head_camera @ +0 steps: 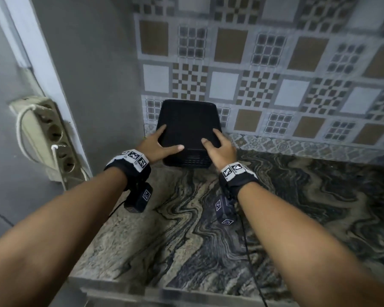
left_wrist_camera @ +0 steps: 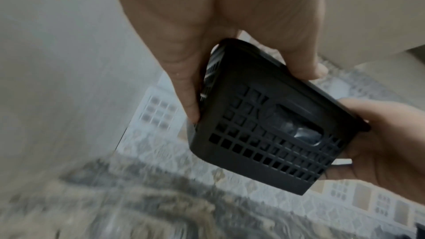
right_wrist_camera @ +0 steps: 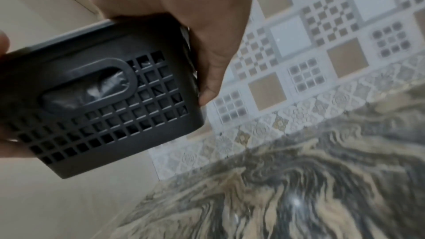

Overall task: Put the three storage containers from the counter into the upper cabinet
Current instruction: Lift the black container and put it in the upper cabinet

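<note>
Both hands, left hand (head_camera: 156, 144) and right hand (head_camera: 220, 147), hold a black lidded container (head_camera: 187, 129) at the counter's (head_camera: 297, 207) back-left corner.

Both arms are bare, no sleeves. Each wrist has a black strap (head_camera: 129, 167) with a white band of black-and-white square tags on top. A small black camera box (head_camera: 138, 198) with its own tag hangs under each wrist, thin black cable (head_camera: 251, 262) trailing off the right one.

container (right_wrist_camera: 98, 97) contents dim, unidentifiable
</note>
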